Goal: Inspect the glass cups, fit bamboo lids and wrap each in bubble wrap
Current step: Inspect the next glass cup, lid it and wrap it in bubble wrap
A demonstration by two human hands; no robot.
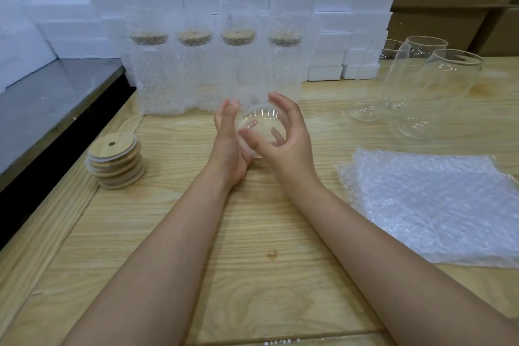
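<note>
- Wooden surface (252,233), with white foam blocks (331,22) stacked along its far edge.
- At mid-surface we hold one glass cup (259,132) between both hands: left hand (229,143) flat against its side, right hand (283,135) curled around it.
- Four wrapped cups (213,70) stand at the far edge.
- Bamboo lids (115,160) stacked near the left edge; bubble wrap (438,205) and bare cups (415,84) by the right edge.

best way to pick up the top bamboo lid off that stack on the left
Take the top lid by its rim, coming down from above with the left hand, the nearer one. It lies flat on the lid stack, so its edge is exposed all round; fingers on opposite sides should lift it cleanly without dragging the lids beneath.
</note>
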